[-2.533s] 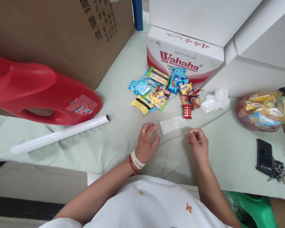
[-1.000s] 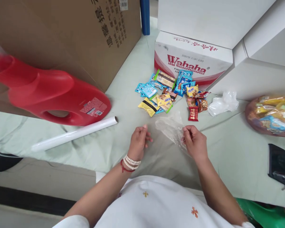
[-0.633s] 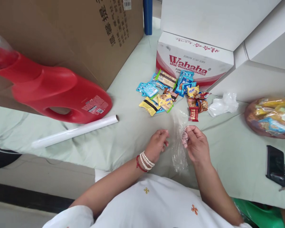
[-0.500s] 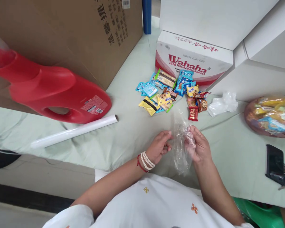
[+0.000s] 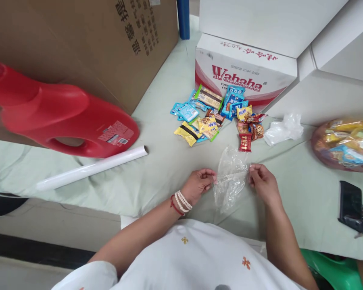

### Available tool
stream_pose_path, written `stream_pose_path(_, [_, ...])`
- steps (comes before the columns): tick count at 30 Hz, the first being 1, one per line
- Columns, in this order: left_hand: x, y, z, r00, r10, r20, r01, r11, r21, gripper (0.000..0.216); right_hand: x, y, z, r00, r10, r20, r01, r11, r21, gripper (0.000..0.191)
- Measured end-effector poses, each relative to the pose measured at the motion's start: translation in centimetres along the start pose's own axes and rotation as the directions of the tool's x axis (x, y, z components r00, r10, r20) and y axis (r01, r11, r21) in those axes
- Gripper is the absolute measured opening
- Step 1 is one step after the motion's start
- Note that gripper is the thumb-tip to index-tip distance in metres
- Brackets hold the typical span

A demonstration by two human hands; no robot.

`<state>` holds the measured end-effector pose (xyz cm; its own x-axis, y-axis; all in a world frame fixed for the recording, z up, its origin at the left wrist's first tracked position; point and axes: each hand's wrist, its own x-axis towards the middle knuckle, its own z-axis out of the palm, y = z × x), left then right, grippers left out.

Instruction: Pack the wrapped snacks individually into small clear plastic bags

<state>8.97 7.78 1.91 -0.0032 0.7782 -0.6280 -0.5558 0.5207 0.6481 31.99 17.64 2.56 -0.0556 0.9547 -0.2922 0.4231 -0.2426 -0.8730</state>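
A clear plastic bag is stretched between my two hands above the table. My left hand, with beads and a red cord at the wrist, pinches the bag's left edge. On the other side my right hand pinches its right edge. The bag looks thin, creased and flat, with nothing visible inside. Beyond it lies a pile of small wrapped snacks in blue, yellow and green packets. A red-wrapped snack sits nearest the bag, with brown packets behind it.
Behind the snacks stands a white Wahaha carton. To the right are a crumpled white plastic bag, a bowl of snacks, and a phone with keys. On the left lie a red jug, a white tube and a cardboard box.
My left hand has taken hold of the bag's left edge. My right hand has moved right, and the bunched bag is now spread out between both hands.
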Motion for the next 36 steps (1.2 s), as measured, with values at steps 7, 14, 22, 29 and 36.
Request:
stream_pose_path(7, [-0.1, -0.5, 0.7, 0.996, 0.049, -0.073, -0.044, 0.997, 0.065, 0.053, -3.6, -2.5, 0.8, 0.971, -0.237, -0.027, 0.231, 0.962, -0.146, 0.027])
stream_pose_path(14, [-0.2, -0.7, 0.5, 0.993, 0.034, -0.113, -0.022, 0.994, 0.106, 0.045, -3.8, -1.2, 5.1, 0.906, -0.165, 0.390, 0.239, 0.959, -0.150, 0.017])
stream_pose_path(22, [-0.1, -1.1, 0.3, 0.994, 0.053, -0.099, -0.034, 0.983, 0.180, 0.023, -3.6, -0.3, 5.0, 0.910, -0.101, 0.403, 0.133, 0.990, -0.054, 0.025])
stream_pose_path(29, [-0.6, -2.3, 0.4, 0.918, 0.393, -0.055, -0.319, 0.813, 0.487, 0.008, -4.2, -1.7, 5.7, 0.924, -0.078, 0.374, 0.064, 0.997, 0.050, 0.036])
stream_pose_path(36, [-1.5, -2.5, 0.8, 0.801, 0.570, 0.184, -0.495, 0.457, 0.739, 0.020, -4.0, -1.8, 6.4, 0.925, -0.020, 0.378, -0.031, 0.991, 0.127, 0.038])
